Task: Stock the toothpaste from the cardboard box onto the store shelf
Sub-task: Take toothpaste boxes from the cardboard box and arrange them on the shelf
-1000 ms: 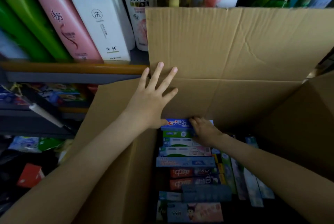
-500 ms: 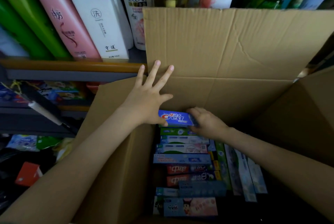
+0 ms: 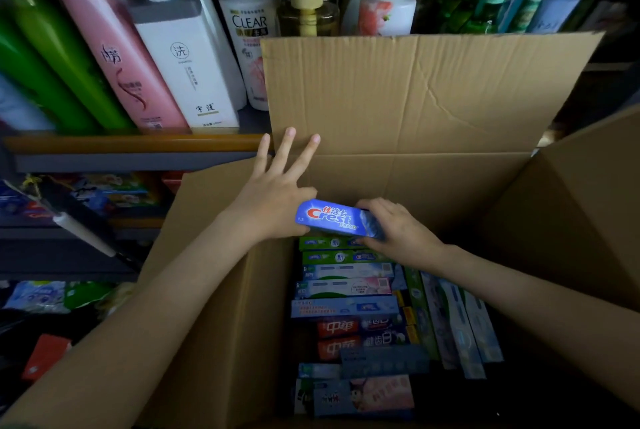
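A blue Crest toothpaste box [image 3: 332, 219] is held just above the rows of packed toothpaste boxes [image 3: 346, 305] at the far end of the open cardboard box [image 3: 398, 99]. My right hand [image 3: 398, 231] grips its right end from above. My left hand [image 3: 273, 200] takes its left end between thumb and forefinger, while its other three fingers stay spread straight over the carton's back flap. The remaining toothpaste boxes lie flat in stacked rows, with a few standing lengthwise along the right side.
The store shelf's orange front edge [image 3: 131, 143] runs behind the carton at the left, with tall shampoo bottles [image 3: 183, 65] on it. A lower shelf [image 3: 86, 193] holds coloured packs. The raised flaps wall the carton at back and right.
The Crest box has come up off the top row and tilted toward me, my right hand lifting it. My left thumb and forefinger have closed on its left end.
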